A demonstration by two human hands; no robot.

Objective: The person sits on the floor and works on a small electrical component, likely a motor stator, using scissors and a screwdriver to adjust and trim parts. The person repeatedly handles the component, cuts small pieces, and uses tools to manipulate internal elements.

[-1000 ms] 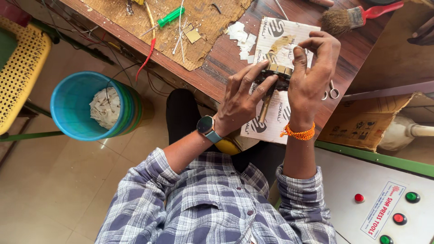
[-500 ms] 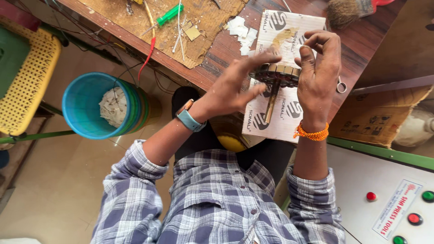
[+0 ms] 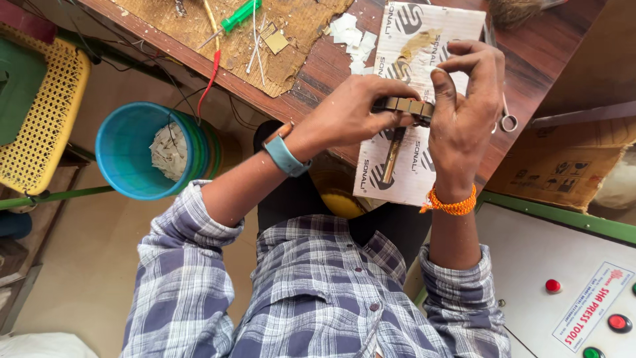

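Both my hands hold a small brown metal part [image 3: 405, 106] with a brass-coloured shaft [image 3: 391, 156] hanging down from it. My left hand [image 3: 354, 116], with a blue watch on the wrist, grips the part's left end. The fingers of my right hand [image 3: 467, 99], which has an orange thread band at the wrist, curl over its right end. The part hangs just above a printed white cardboard sheet [image 3: 430, 36] that lies on the wooden table [image 3: 530, 59].
A brown mat [image 3: 291, 20] on the table carries a green screwdriver [image 3: 240, 14], a red wire [image 3: 213, 71] and paper scraps [image 3: 351, 33]. Scissors [image 3: 505, 114] lie right of my hand. A blue bucket [image 3: 126, 156], a yellow stool [image 3: 46, 119] and a grey button panel [image 3: 570, 265] surround me.
My left hand's spread fingers have closed around the part's left end. Both hands and the part have shifted slightly lower and right on the cardboard sheet.
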